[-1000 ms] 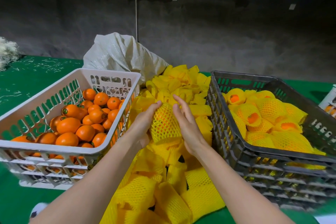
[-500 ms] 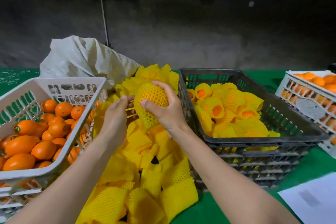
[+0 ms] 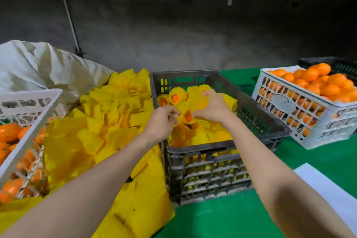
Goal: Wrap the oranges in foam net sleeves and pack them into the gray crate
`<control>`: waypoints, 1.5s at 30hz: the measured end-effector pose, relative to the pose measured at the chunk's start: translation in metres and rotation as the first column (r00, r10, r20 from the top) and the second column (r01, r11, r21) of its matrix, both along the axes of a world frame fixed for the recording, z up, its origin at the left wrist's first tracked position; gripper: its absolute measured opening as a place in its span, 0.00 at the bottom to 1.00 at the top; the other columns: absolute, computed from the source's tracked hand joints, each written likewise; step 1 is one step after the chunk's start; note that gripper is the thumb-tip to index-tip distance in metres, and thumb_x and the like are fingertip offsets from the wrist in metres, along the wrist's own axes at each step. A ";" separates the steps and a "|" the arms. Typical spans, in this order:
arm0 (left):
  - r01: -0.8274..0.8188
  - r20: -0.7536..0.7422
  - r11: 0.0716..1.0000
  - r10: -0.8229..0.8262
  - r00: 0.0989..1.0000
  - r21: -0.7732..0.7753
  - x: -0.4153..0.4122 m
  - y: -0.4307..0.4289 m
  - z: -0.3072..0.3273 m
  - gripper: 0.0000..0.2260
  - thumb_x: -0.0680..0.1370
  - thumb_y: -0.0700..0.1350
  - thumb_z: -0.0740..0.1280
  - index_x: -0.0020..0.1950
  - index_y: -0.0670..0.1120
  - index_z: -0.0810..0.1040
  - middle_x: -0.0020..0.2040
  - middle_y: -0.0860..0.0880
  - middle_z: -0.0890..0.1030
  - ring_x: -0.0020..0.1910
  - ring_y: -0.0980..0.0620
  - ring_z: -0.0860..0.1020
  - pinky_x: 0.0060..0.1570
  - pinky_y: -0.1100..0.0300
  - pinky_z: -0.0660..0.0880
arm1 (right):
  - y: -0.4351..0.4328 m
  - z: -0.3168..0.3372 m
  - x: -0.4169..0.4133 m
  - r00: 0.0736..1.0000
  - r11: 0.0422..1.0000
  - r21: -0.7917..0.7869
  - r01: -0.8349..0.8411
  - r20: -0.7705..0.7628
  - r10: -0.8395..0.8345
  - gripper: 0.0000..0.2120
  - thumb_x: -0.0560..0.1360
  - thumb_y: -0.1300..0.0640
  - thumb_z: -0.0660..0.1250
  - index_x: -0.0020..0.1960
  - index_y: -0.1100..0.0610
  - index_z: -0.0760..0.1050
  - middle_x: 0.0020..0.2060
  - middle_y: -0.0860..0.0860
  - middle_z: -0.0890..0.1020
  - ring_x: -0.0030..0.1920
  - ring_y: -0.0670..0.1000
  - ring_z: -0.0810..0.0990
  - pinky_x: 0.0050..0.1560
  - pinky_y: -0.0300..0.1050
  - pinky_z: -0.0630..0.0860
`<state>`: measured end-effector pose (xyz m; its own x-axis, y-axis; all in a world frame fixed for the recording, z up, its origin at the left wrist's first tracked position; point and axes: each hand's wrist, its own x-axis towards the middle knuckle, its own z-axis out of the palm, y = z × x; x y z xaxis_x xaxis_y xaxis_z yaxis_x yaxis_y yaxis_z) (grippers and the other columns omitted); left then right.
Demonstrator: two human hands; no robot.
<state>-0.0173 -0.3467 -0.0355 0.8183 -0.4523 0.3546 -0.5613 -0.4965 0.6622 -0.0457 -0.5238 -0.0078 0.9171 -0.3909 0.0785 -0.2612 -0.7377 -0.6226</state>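
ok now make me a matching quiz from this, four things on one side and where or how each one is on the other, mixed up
Things:
1 gray crate
2 loose foam sleeves
3 white sack
4 right white crate

States:
A crumpled, back left
B bare oranges heaped above its rim
C holds wrapped oranges, centre
D piled just left of the gray crate

Pairs: 1-C, 2-D, 3-A, 4-B
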 end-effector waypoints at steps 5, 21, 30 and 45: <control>0.013 -0.098 0.999 -0.018 0.995 -0.044 0.002 0.005 0.004 0.08 0.82 0.39 0.58 0.51 0.46 0.77 0.40 0.49 0.80 0.32 0.58 0.75 0.29 0.69 0.69 | 0.007 -0.011 0.003 0.994 0.956 -0.284 -0.077 -0.102 0.050 0.35 0.67 0.45 0.74 0.69 0.51 0.63 0.66 0.56 0.69 0.68 0.59 0.66 0.65 0.57 0.66; -0.444 -0.449 0.848 0.289 0.846 -0.291 -0.013 0.163 -0.016 0.09 0.83 0.38 0.56 0.52 0.40 0.76 0.38 0.47 0.78 0.34 0.50 0.76 0.32 0.63 0.71 | 0.196 -0.055 -0.026 0.668 0.491 -0.493 -0.718 -0.289 0.686 0.10 0.76 0.63 0.62 0.57 0.61 0.72 0.56 0.61 0.76 0.56 0.63 0.75 0.47 0.50 0.72; -0.484 -0.467 0.852 0.351 0.811 -0.199 -0.038 0.217 -0.039 0.10 0.82 0.41 0.59 0.47 0.48 0.79 0.41 0.48 0.82 0.37 0.53 0.79 0.34 0.62 0.74 | 0.224 -0.175 0.014 0.648 0.603 -0.306 -0.737 -0.573 0.502 0.16 0.77 0.66 0.57 0.63 0.64 0.71 0.63 0.62 0.74 0.64 0.60 0.73 0.62 0.51 0.69; -0.323 -0.526 0.893 0.120 0.842 -0.313 -0.035 0.228 -0.019 0.18 0.72 0.45 0.73 0.61 0.50 0.76 0.59 0.55 0.80 0.56 0.56 0.78 0.47 0.63 0.77 | 0.224 -0.047 0.000 0.783 0.703 0.349 -0.619 0.337 0.523 0.18 0.75 0.57 0.68 0.63 0.55 0.71 0.50 0.44 0.77 0.49 0.45 0.75 0.48 0.41 0.73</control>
<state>-0.0528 -0.1192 -0.0544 0.9883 -0.1523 -0.0085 -0.0262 -0.2244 0.9742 -0.0460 -0.3001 -0.0544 0.9561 0.1664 0.2413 0.2864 -0.3554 -0.8898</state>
